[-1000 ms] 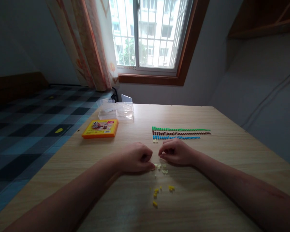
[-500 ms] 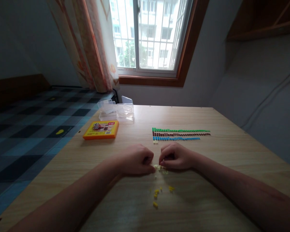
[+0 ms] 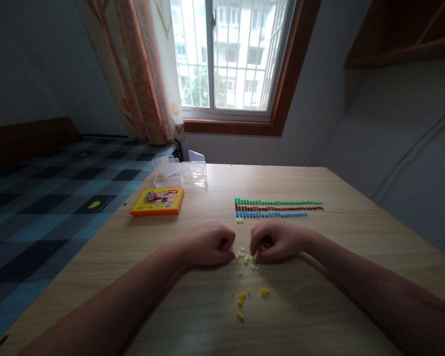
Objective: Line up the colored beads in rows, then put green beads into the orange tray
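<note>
Left hand [image 3: 210,243]: loosely curled at pile's near side. Right hand [image 3: 277,241]: thumb and forefinger nearly closed; whether either grips a brick, too small to tell. Cream toy bricks [image 3: 246,258]: loose pile, wooden table [image 3: 193,306], between both. Advisable: light, single-brick pinch.

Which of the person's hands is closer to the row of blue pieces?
The right. The right hand is just on the person's side of the blue row; the left hand is also on that side, but farther off, left of the row's left end.
</note>
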{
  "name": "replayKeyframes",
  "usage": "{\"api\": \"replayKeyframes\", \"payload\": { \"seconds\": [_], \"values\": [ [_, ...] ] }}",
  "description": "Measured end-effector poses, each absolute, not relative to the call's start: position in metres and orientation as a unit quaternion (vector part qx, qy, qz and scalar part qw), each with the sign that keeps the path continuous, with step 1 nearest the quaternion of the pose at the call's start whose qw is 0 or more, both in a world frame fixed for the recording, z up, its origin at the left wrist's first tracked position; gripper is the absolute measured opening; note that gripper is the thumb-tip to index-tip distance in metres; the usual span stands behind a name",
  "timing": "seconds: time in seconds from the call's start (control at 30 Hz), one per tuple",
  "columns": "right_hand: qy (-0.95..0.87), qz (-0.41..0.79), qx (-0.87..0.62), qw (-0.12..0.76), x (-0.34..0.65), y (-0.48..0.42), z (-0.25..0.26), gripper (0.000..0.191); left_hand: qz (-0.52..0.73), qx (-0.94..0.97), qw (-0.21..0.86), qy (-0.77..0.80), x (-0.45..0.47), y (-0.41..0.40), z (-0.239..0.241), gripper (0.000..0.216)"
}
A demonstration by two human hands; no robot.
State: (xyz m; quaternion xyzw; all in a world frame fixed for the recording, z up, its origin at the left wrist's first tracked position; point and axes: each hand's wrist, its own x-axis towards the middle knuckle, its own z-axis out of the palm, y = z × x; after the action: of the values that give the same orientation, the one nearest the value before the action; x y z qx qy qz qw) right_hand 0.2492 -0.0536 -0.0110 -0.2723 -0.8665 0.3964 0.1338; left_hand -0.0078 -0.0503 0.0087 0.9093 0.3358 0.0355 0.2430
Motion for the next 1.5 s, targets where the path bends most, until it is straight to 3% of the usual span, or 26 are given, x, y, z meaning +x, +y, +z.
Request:
{"api": "replayKeyframes", "payload": {
  "seconds": [0.43, 0.73, 0.87, 1.03, 1.5],
  "values": [
    [-0.887, 0.346, -0.263, 0.158, 0.246, -0.055, -0.013, 0.012, 0.035, 0.904, 0.257, 0.340, -0.008, -0.049, 0.009, 0.024],
    [-0.791, 0.484, -0.328, 0.177, 0.258, -0.045, -0.016, 0.021, 0.069, 0.899, 0.256, 0.348, -0.009, -0.048, 0.005, 0.023],
    [-0.802, 0.462, -0.342, 0.165, 0.262, -0.044, -0.017, 0.019, 0.123, 0.896, 0.259, 0.339, -0.006, -0.049, 0.001, 0.005],
    [-0.852, 0.392, -0.312, 0.151, 0.259, -0.044, -0.015, 0.018, 0.162, 0.902, 0.266, 0.298, -0.003, -0.050, -0.006, 0.024],
    [-0.878, 0.352, -0.282, 0.160, 0.254, -0.046, -0.012, 0.013, 0.149, 0.922, 0.227, 0.277, -0.003, -0.050, -0.009, 0.023]
  ]
}}
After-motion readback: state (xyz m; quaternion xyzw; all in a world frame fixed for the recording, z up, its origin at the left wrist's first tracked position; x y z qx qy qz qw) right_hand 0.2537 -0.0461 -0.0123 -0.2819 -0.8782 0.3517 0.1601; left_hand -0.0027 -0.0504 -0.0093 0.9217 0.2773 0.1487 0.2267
